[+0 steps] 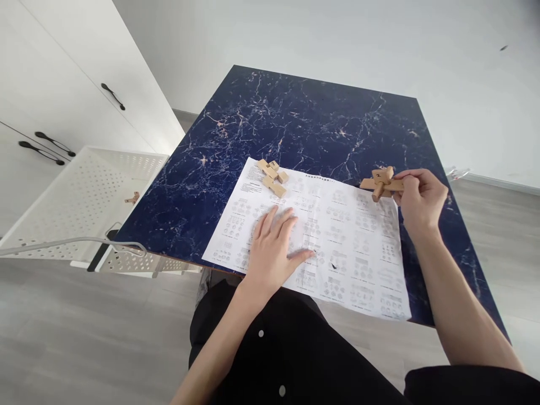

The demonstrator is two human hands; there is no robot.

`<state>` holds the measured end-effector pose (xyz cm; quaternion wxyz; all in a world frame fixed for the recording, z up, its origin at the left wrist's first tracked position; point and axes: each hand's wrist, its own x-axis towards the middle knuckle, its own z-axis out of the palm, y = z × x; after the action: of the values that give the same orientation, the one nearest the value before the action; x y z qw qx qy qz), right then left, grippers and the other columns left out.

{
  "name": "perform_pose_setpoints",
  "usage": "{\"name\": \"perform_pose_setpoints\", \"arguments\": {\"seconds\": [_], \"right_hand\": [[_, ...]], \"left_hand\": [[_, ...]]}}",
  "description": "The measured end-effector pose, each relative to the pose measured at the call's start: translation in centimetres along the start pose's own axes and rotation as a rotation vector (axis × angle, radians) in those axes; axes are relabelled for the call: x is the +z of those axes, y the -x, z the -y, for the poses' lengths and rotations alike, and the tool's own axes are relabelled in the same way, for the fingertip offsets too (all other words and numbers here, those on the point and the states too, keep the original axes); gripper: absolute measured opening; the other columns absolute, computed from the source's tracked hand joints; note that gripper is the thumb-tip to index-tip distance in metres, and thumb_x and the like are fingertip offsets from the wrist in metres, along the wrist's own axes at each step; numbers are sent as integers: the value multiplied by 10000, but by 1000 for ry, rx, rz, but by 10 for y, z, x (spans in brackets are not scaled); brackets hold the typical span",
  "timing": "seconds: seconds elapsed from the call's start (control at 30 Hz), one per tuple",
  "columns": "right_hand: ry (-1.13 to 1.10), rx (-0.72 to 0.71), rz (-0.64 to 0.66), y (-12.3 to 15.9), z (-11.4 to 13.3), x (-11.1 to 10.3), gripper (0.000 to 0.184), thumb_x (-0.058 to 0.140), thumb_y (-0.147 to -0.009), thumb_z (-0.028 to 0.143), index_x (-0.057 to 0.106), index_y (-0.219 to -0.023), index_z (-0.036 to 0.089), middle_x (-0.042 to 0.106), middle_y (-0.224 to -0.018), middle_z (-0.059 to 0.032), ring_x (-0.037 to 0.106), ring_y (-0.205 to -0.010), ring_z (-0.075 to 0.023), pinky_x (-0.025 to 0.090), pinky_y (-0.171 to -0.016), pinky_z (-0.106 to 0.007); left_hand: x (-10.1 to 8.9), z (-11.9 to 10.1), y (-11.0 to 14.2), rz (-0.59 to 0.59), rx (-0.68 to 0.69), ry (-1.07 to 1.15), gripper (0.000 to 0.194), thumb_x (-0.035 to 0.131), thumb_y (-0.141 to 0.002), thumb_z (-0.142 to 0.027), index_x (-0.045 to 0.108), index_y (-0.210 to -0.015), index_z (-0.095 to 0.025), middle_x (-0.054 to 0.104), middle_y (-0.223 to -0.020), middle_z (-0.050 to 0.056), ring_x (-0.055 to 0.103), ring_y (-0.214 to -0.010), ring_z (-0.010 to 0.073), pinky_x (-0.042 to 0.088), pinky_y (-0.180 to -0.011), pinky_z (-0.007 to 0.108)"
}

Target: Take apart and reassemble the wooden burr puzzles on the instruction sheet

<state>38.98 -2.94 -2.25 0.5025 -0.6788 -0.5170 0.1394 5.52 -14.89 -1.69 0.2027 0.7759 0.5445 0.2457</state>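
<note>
My left hand (272, 247) lies flat on a printed instruction sheet (337, 236), its fingers spread and nothing in it. Just beyond its fingertips, several loose notched wooden puzzle pieces (273, 175) rest on the sheet's upper left; one bears a dark mark like a 3. At the sheet's upper right corner, my right hand (422, 197) pinches one end of an interlocking wooden puzzle (382, 183), made of crossed bars with a rounded peg and marked 2. The fingertips behind the bar are partly hidden.
The sheet covers the near part of a dark blue marble-patterned table (304, 124). To the left stands a white perforated basket (84, 197) with a small wooden piece (132, 198) inside. A grey cable (76, 242) crosses by the table's left edge. White cabinets (76, 67) stand beyond.
</note>
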Motion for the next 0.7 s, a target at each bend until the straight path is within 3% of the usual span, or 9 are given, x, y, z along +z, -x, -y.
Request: {"name": "perform_pose_setpoints", "arguments": {"seconds": [0.2,0.43,0.6,0.7], "right_hand": [[151,-167,-137,0,0,-5,210,508,-816,145,715,-799,178,580,-617,18,462,-518,-127,341,-514,-266],[267,-194,-133,1,0,-10,208,525,-838,102,703,-792,200,543,-581,19,446,-502,-155,354,-567,-310],[304,-233,-236,1,-2,-13,211,540,-831,93,676,-720,210,533,-551,26,492,-514,-166,461,-824,-368],[330,-295,-290,3,0,-15,208,536,-829,88,673,-730,209,524,-561,15,479,-529,-170,443,-816,-372]], "left_hand": [[2,-1,-3,-22,4,-6,632,823,-944,-488,560,-1463,-242,518,-1682,104,302,-1662,364,253,-1347,578],[5,0,0,-60,37,-17,601,812,-952,-499,583,-1436,-228,547,-1658,108,325,-1654,351,268,-1346,565],[5,0,2,-65,54,-37,552,778,-981,-498,593,-1415,-210,559,-1646,114,357,-1638,349,279,-1343,556],[5,0,2,-60,58,-51,551,765,-989,-507,593,-1416,-205,553,-1653,114,360,-1636,352,274,-1345,553]]}}
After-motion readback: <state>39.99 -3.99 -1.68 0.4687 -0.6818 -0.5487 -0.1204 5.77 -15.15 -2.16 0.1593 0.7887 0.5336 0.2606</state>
